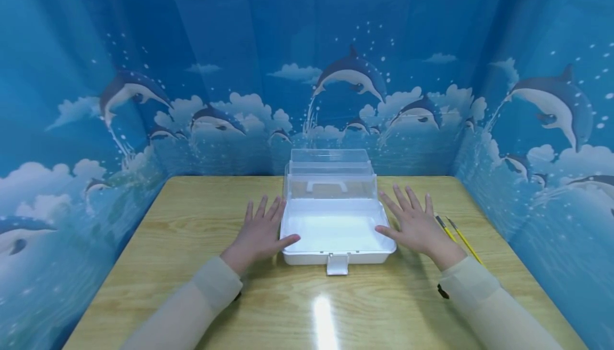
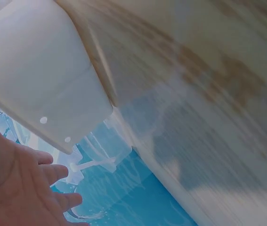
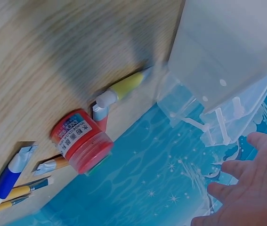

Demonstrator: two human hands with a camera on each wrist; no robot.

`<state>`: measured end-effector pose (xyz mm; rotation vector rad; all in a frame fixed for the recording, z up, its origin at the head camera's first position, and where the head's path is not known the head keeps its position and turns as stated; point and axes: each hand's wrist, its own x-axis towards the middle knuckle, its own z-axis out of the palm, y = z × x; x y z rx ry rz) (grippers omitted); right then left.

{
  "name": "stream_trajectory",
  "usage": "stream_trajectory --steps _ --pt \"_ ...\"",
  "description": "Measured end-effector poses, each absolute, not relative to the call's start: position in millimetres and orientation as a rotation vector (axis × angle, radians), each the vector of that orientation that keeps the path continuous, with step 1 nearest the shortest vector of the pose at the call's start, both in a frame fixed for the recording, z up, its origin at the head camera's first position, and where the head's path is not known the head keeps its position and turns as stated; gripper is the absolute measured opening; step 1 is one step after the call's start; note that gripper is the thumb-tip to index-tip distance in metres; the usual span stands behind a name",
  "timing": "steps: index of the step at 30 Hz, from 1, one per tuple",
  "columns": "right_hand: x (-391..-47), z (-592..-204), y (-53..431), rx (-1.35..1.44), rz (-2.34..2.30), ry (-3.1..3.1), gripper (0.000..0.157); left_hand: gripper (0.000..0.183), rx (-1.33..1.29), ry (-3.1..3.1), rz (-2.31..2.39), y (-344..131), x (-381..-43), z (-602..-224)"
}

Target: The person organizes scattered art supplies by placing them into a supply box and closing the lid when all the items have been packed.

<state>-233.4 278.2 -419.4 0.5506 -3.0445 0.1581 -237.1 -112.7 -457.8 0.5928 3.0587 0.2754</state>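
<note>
A white plastic storage box (image 1: 338, 227) with a clear lid (image 1: 331, 171) stands raised open on the table, its front latch (image 1: 338, 265) hanging down. At its left side is my left hand (image 1: 259, 233), fingers straight and spread, the thumb overlapping the rim. My right hand (image 1: 417, 227) mirrors it on the right, fingers fanned out and thumb over the right rim. Neither hand grips anything. In the left wrist view the box's side wall (image 2: 44, 70) rises beside the left fingers (image 2: 53, 173). The right wrist view shows the opposite wall (image 3: 218, 52) above the right fingers (image 3: 234, 167).
Right of the box lie a red paint jar (image 3: 81, 141), a yellow paint tube (image 3: 126, 87), a blue paint tube (image 3: 11, 174) and yellow-handled paintbrushes (image 1: 465, 241). A dolphin-print curtain (image 1: 307, 46) surrounds the wooden table (image 1: 206, 206) at the back and sides.
</note>
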Motion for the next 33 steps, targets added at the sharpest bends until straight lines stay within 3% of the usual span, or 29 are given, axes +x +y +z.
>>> stream_trajectory --steps 33 --pt "-225.5 -419.4 293.9 0.466 0.259 -3.104 0.088 0.117 0.58 2.928 0.344 -101.7 -225.4 -455.6"
